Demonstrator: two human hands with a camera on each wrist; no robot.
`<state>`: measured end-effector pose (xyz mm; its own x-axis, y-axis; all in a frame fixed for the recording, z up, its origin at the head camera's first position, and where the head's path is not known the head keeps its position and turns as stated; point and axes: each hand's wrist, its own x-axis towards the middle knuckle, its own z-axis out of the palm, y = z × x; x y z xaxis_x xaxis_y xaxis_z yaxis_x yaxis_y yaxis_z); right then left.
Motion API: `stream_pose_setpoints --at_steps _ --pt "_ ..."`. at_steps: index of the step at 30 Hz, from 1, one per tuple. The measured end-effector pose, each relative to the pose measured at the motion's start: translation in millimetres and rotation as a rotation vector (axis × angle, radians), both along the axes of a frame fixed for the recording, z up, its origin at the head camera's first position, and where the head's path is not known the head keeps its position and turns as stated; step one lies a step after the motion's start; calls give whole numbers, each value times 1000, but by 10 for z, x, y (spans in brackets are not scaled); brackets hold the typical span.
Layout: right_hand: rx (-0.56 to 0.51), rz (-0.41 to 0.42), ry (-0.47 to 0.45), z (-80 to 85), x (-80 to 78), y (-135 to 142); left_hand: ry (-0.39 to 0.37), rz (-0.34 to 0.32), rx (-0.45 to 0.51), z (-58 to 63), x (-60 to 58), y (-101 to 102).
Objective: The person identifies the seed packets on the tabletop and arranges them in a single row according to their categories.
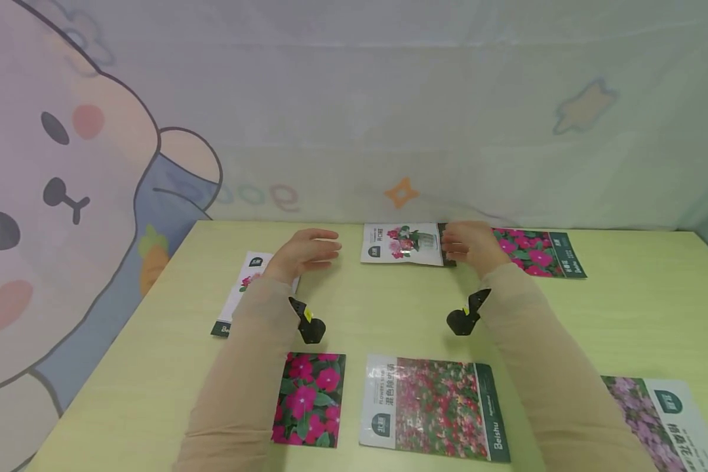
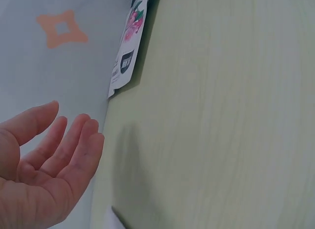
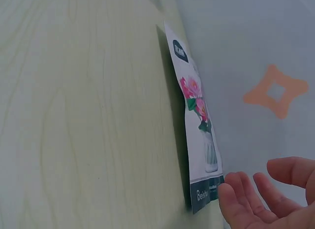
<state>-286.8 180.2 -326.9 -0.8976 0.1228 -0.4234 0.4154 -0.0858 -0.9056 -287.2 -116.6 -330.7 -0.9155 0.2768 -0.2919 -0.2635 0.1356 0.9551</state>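
A white seed packet point(image 1: 401, 244) printed with pink flowers in a glass vase lies at the back edge of the table. At its dark-green end is my right hand point(image 1: 471, 246), fingers loosely bent and thumb held apart. In the right wrist view the fingertips point(image 3: 227, 192) come right at the packet's corner point(image 3: 205, 192). My left hand point(image 1: 308, 252) hovers to the left with relaxed fingers and holds nothing. Under the left wrist, another white packet point(image 1: 231, 307) is partly hidden by the sleeve. A magenta-flower packet point(image 1: 539, 254) lies just beyond the right hand, partly covered by it.
Nearer the front lie a magenta-flower packet point(image 1: 313, 400), a large mixed-flower packet point(image 1: 439, 406) and, at the right, a purple-flower packet point(image 1: 655, 419). A printed cloth point(image 1: 354, 118) hangs along the table's back edge. Small black mounts point(image 1: 311, 330) sit at both wrists.
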Motion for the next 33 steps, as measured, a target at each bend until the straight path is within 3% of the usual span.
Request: stream_pose_setpoints --at_steps 8,13,17,19,21,23,25,28,30,32,33 --pt "34 -104 20 -74 -38 100 111 -99 35 -137 -49 174" --pt "72 -186 66 -176 -130 125 78 -33 56 -74 25 314" --pt "101 -215 94 -250 -177 123 36 16 60 -115 14 378" --pt "101 -216 98 -274 -193 119 39 31 55 -242 -79 373" --pt "105 -204 96 -291 -210 117 44 44 72 -295 -84 354" --pt "96 -190 91 -299 -222 113 81 32 120 -581 -325 301" --pt "86 -186 91 -308 -233 111 93 26 151 -764 -483 292" --pt "101 -146 90 -319 -235 98 71 36 142 -989 -717 362" --pt "119 -103 83 -333 -237 84 36 59 117 -1035 -741 424" --pt "122 -75 76 -346 -242 64 23 70 130 -1286 -934 435" --pt "122 -71 73 -354 -248 58 22 67 162 -1477 -1082 414"
